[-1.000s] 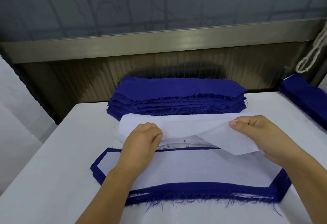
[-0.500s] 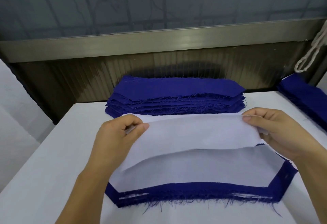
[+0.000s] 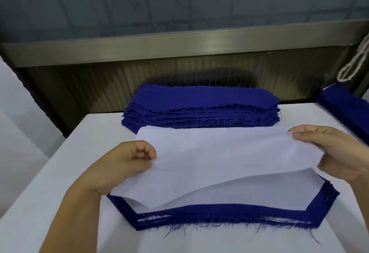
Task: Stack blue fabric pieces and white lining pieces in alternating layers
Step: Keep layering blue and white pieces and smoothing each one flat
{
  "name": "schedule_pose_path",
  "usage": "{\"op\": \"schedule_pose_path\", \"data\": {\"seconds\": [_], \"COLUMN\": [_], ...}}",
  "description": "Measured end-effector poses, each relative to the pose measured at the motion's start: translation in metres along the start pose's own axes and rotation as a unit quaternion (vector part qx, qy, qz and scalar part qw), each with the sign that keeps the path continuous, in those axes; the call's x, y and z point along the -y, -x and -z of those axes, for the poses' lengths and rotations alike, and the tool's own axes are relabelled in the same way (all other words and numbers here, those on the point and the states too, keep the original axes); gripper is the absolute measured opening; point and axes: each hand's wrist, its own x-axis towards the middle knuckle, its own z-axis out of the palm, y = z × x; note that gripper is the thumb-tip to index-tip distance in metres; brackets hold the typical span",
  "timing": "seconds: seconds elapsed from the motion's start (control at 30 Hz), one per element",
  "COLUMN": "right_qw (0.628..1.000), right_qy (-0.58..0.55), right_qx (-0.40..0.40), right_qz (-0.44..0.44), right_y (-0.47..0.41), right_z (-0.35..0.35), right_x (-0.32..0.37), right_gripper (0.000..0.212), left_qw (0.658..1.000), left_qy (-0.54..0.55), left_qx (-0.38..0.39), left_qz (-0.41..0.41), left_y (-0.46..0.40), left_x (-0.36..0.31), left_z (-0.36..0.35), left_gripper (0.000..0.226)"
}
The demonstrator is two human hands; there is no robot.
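Both hands pinch one white lining piece above the layered stack: left hand near edge; right hand far corner.

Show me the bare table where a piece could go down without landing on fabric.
Bare table lies left of the near stack, and a strip runs along its frayed front edge. The middle is crowded: both hands hold a white lining piece over that stack, with the blue pile behind and more blue fabric far right.
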Motion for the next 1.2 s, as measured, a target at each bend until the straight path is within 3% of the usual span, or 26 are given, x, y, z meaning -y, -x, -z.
{"op": "schedule_pose_path", "data": {"seconds": [0.1, 0.2, 0.33, 0.63, 0.83, 0.9, 1.0, 1.13, 1.2], "right_qw": [0.997, 0.977, 0.959, 0.950, 0.975, 0.975, 0.968, 0.958, 0.957], "right_qy": [0.079, 0.210, 0.279, 0.295, 0.198, 0.185, 0.207, 0.249, 0.256], "right_qx": [0.005, 0.014, 0.020, 0.059, 0.082, 0.097, 0.106, 0.102, 0.094], "right_qz": [-0.016, -0.039, -0.051, -0.084, -0.063, -0.070, -0.090, -0.099, -0.099], "right_y": [0.005, 0.013, 0.017, 0.020, 0.024, 0.025, 0.026, 0.027, 0.027], "right_z": [0.006, 0.004, 0.005, 0.003, 0.012, 0.012, 0.010, 0.010, 0.011], "right_x": [-0.003, -0.008, -0.012, -0.012, -0.008, -0.008, -0.011, -0.012, -0.013], "right_gripper": [0.024, 0.016, 0.013, 0.011, 0.034, 0.036, 0.031, 0.009, 0.011], "left_qw": [0.998, 0.999, 0.996, 0.990, 0.999, 0.998, 0.999, 0.999, 0.999], "left_qy": [0.053, -0.035, -0.078, -0.128, 0.031, 0.038, 0.009, -0.004, -0.009], "left_qx": [0.029, -0.001, -0.037, -0.044, -0.017, -0.003, 0.002, -0.005, -0.004], "left_qz": [0.017, 0.042, 0.034, 0.035, 0.038, 0.047, 0.052, 0.045, 0.047], "left_y": [-0.001, -0.006, -0.012, -0.016, -0.012, -0.012, -0.014, -0.014, -0.015], "left_x": [0.004, 0.008, 0.007, 0.011, 0.010, 0.012, 0.015, 0.016, 0.018], "left_z": [0.001, -0.005, -0.013, -0.017, -0.007, -0.007, -0.010, -0.009, -0.007], "left_gripper": [0.014, 0.015, 0.015, 0.015, 0.018, 0.016, 0.014, 0.016, 0.017]}}
